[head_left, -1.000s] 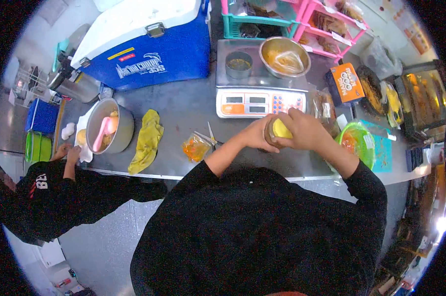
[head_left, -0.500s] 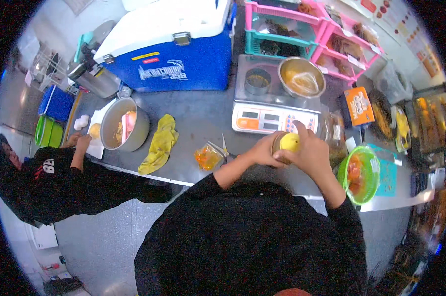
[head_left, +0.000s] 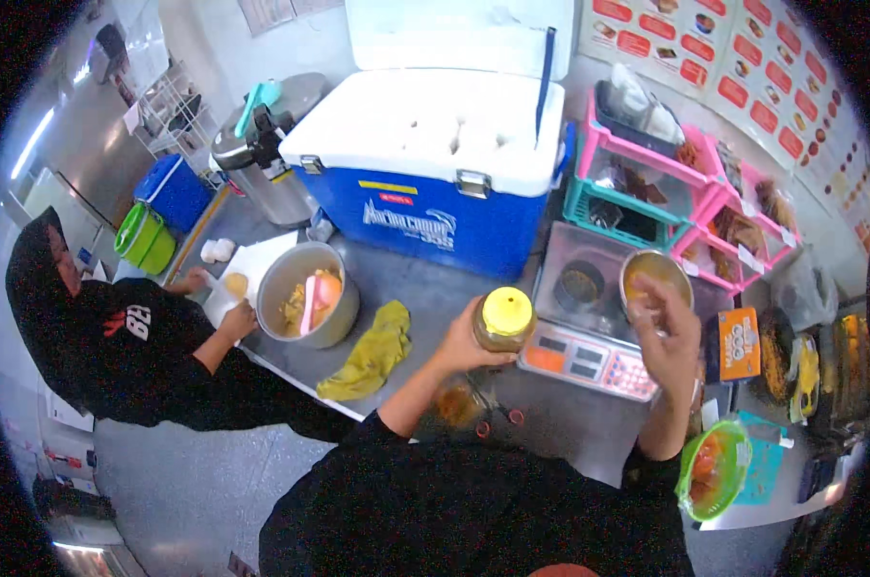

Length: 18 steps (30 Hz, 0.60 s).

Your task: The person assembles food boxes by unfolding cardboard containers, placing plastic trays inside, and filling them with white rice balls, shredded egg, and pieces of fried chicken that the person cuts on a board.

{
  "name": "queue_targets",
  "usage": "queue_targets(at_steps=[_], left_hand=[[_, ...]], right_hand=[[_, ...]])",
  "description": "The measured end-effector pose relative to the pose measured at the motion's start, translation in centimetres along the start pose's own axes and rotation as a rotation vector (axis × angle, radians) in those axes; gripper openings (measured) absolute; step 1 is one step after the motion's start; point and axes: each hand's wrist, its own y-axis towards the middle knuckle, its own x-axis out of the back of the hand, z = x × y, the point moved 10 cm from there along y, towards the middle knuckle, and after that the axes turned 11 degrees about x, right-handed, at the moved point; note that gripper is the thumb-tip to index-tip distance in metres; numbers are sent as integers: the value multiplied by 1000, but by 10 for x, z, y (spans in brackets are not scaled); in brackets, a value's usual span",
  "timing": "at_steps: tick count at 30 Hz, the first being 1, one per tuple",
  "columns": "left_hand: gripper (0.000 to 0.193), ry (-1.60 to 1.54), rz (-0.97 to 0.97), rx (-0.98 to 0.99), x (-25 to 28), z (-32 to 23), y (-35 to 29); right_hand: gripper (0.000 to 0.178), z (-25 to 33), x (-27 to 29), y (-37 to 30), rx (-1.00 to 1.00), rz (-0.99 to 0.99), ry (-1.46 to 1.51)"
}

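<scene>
My left hand (head_left: 461, 342) is wrapped round a jar (head_left: 505, 332) with a bright yellow lid, held upright above the counter just left of the scale. My right hand (head_left: 672, 338) is raised in front of a steel bowl (head_left: 683, 267), its fingers loosely bent and a little blurred, with nothing visible in them. The bowl and a small round metal tin (head_left: 578, 286) rest on the digital scale (head_left: 592, 363). Close to my left forearm lie a clear packet with orange contents (head_left: 457, 404) and scissors (head_left: 498, 423), partly shadowed.
A large blue cooler (head_left: 435, 226) with a white lid stands behind. A yellow-green cloth (head_left: 370, 361) and a deep metal pot (head_left: 341, 317) lie left, near a co-worker (head_left: 137, 337). To the right are pink and teal baskets (head_left: 680, 226), an orange box (head_left: 740, 344) and a green basket (head_left: 690, 471).
My right hand has left the jar and moved up and right toward the bowl. The jar stays in my left hand. The view has shifted, showing more of the wall and cooler lid.
</scene>
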Motion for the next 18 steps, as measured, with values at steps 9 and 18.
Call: queue_targets(at_steps=[9,18], left_hand=[[96,-47,41,-14,2,79,62],[88,193,131,-64,-6,62,73]], right_hand=[[30,-52,-144,221,141,386,-154],[81,-253,-306,227,-189,1515,-758]])
